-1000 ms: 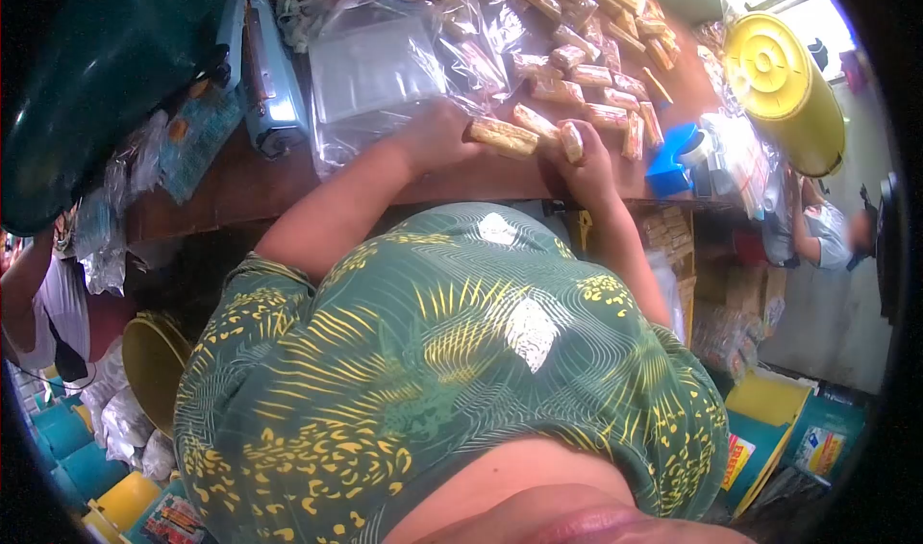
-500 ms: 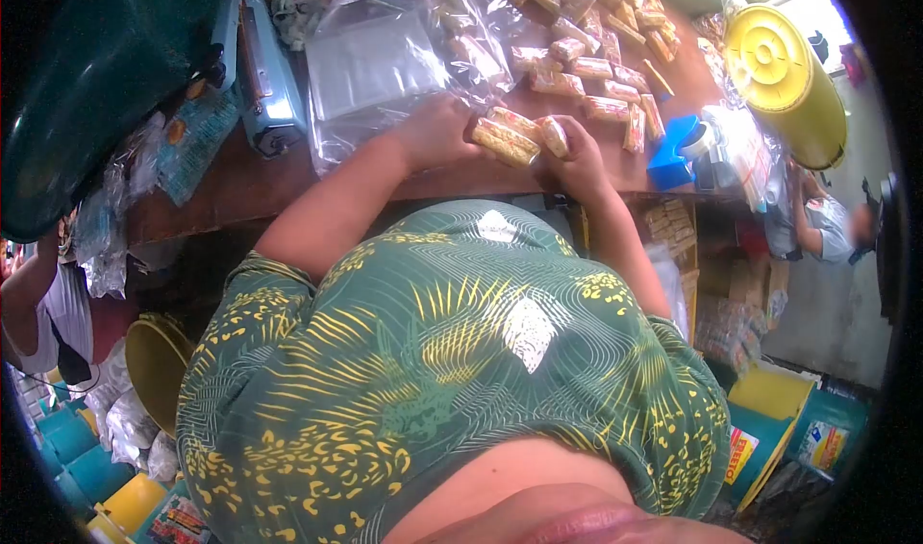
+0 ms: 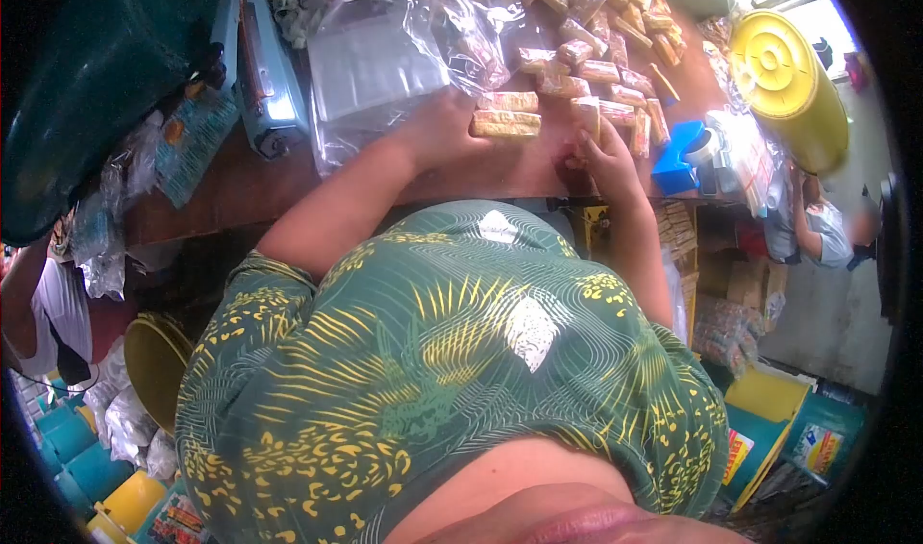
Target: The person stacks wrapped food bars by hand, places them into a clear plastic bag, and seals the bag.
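Note:
My left hand (image 3: pixel 444 133) is closed round the left ends of two wrapped snack packs (image 3: pixel 506 124), stacked side by side just above the brown table. Over to the right, my right hand (image 3: pixel 611 164) pinches one upright snack pack (image 3: pixel 585 117) between thumb and fingers. That pack is close to a loose heap of similar snack packs (image 3: pixel 598 71), and whether it touches them I cannot tell. Clear plastic bags (image 3: pixel 375 63) lie just beyond my left hand.
A blue bag sealer (image 3: pixel 270 78) stands at the left of the table (image 3: pixel 385 184). At the right are a blue tape dispenser (image 3: pixel 679 160) and a yellow lidded bin (image 3: pixel 793 92). A dark green barrel (image 3: pixel 96 83) looms at left. Other people are at both sides.
My right hand has moved right, away from my left hand, and its snack pack now stands upright near the heap. The two packs in my left hand have turned nearly level.

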Tool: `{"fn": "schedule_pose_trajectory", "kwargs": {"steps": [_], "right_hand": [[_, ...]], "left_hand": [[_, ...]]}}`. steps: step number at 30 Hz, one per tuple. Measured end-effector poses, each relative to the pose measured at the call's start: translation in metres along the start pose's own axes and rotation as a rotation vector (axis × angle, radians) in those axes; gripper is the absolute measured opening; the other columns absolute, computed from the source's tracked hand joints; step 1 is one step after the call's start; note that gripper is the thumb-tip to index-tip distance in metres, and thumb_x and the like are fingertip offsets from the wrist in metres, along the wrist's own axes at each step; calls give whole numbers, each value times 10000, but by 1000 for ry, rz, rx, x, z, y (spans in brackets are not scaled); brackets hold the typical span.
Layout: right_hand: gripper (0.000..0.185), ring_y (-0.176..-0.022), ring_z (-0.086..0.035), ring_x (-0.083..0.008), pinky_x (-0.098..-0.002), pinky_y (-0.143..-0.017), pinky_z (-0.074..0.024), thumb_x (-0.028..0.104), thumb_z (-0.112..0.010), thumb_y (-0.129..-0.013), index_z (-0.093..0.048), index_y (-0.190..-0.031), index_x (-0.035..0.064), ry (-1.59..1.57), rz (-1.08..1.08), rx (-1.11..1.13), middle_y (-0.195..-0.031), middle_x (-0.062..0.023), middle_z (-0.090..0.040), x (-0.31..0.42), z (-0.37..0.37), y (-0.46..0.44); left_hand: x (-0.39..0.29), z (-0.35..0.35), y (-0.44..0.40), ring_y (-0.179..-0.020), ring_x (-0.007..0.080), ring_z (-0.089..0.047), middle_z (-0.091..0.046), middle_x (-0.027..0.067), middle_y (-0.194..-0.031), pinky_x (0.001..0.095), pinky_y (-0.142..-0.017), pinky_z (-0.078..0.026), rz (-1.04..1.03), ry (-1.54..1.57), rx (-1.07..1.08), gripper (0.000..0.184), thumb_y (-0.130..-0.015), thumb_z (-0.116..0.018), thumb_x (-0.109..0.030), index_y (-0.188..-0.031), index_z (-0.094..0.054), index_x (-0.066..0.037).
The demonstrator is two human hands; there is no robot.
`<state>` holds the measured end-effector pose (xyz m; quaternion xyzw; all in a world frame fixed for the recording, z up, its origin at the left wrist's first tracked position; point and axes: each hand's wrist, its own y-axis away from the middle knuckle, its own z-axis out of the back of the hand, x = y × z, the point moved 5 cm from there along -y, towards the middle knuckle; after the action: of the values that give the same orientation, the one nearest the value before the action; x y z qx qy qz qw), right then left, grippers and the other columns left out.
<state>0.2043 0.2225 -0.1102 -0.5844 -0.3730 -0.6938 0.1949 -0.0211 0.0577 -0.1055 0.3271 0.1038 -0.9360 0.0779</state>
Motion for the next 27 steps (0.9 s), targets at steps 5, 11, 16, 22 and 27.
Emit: {"fn": "schedule_pose_trajectory", "kwargs": {"steps": [5,11,16,22,27], "right_hand": [[397,-953,-625,-112,-255,-810,-538,-19,-678,-904,-561,-1282,8,183,173,257,-1127,-26,-639,24,-25,29],[375,-847,-613,-139,-307,-706,-527,93,-880,-727,-673,-1038,55,446,246,128,-1024,-77,-652,4,-58,21],[384,-917,-602,-245,-342,-790,-532,52,-857,-706,-683,-1048,45,641,484,158,-1052,-97,-584,32,-80,19],[263,-1088,-615,-295,-396,-926,-519,36,-704,-822,-689,-1081,81,773,772,-208,-1102,-125,-640,67,-6,-33],[337,-1227,-569,-329,-435,-1043,-454,170,-618,-863,-709,-1187,149,1253,494,-376,-1264,-134,-654,65,43,-103]], "left_hand": [[18,-15,-5,-1125,459,-597,-611,308,-1226,482,-1005,-472,55,57,23,926,-806,-741,-535,-1494,-326,-76],[-4,-3,3,-1334,498,-425,-481,276,-1440,521,-1131,-338,2,31,167,1211,-743,-757,-651,-1590,-98,-90],[-7,-7,2,-1358,490,-399,-375,257,-1523,501,-1159,-316,18,27,162,1223,-703,-809,-608,-1582,-139,-85],[-4,-3,5,-1256,450,-524,-530,293,-1373,506,-1075,-403,-75,-6,-54,1112,-728,-788,-565,-1554,-240,-62],[0,-9,5,-1283,495,-469,-471,304,-1415,517,-1094,-383,17,-50,71,1226,-721,-804,-528,-1592,-68,-77]]}}
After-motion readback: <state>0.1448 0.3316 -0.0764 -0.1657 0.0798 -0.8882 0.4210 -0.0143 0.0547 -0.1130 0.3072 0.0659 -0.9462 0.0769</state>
